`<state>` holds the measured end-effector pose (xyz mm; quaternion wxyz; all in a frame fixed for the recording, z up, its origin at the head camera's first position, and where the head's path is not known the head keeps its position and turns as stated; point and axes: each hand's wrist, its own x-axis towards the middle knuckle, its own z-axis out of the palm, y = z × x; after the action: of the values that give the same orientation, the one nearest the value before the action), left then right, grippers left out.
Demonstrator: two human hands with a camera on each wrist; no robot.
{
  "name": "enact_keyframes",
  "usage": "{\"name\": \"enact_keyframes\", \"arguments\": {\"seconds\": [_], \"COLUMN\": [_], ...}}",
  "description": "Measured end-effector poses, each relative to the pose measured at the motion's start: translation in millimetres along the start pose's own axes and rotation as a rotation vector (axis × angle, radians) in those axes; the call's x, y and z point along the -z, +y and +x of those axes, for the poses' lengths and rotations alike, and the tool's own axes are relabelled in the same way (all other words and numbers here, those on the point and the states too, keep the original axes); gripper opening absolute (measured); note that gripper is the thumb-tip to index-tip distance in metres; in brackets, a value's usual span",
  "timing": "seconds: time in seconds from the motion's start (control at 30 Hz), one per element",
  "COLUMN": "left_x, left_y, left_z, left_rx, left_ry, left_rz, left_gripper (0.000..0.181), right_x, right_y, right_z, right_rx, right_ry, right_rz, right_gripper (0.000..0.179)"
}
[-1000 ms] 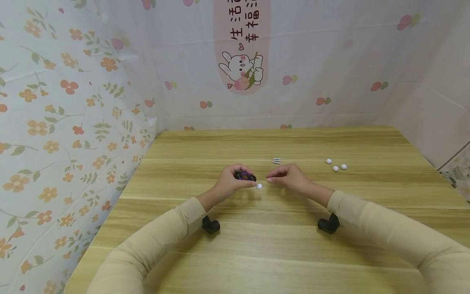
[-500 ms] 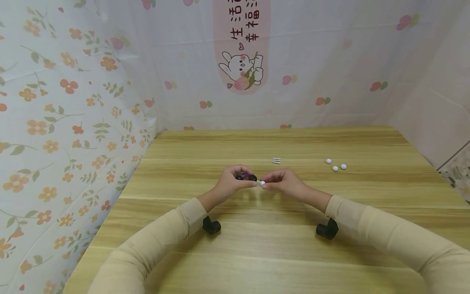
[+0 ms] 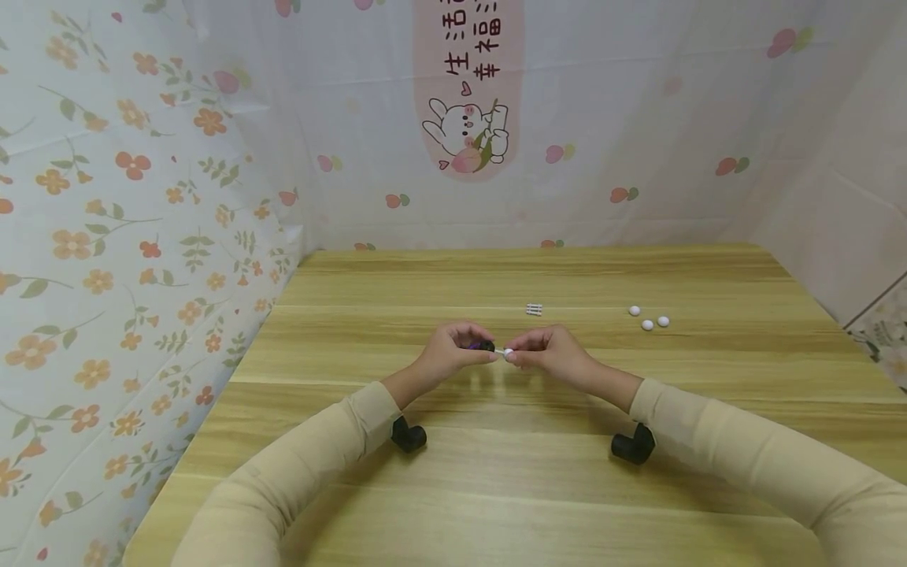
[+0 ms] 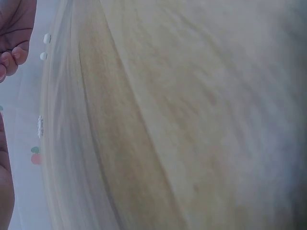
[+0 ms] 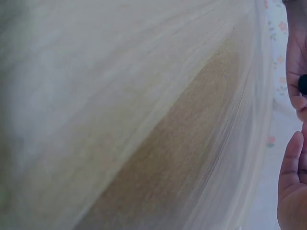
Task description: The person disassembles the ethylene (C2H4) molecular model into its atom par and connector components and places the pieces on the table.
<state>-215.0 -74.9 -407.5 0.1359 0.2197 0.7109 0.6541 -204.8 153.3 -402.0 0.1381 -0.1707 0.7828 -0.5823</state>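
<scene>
In the head view my left hand grips a small ball-and-stick model. A black ball and a bit of purple show between its fingers; the rest is covered. Facing it, my right hand pinches a white ball between thumb and fingertips. A short pale stick spans the small gap from that ball to the left fingertips. Both hands are held over the table. In the right wrist view a black ball shows at the left hand's fingers, with the right hand's fingers just below it.
Further back on the wooden table lies a small group of short pale sticks. Three white balls sit to the right. Black wrist mounts hang under both forearms. Patterned cloth hangs behind the table and at its left.
My right hand has moved left and taken hold of the white ball by the left fingertips. The ball now sits slightly further right, with the stick showing. The model has turned in my left hand.
</scene>
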Motion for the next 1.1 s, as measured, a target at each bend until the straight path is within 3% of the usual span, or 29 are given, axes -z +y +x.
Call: {"name": "enact_keyframes", "arguments": {"seconds": [0.3, 0.7, 1.1], "left_x": [-1.3, -2.8, -6.4], "left_y": [-2.3, -5.0, -3.0], "left_z": [0.1, 0.4, -0.3], "left_rx": [-0.003, -0.063, -0.101], "left_ry": [-0.007, 0.008, 0.03], "left_rz": [0.003, 0.05, 0.086], "left_gripper": [0.03, 0.018, 0.015], "right_x": [-1.6, -4.0, -7.6], "right_y": [-2.7, 0.3, -0.9], "right_z": [-2.2, -2.4, -2.9], "right_rx": [0.015, 0.064, 0.049], "right_ry": [0.044, 0.057, 0.108], "right_rz": [-0.025, 0.042, 0.074], "right_gripper": [0.024, 0.027, 0.031]}}
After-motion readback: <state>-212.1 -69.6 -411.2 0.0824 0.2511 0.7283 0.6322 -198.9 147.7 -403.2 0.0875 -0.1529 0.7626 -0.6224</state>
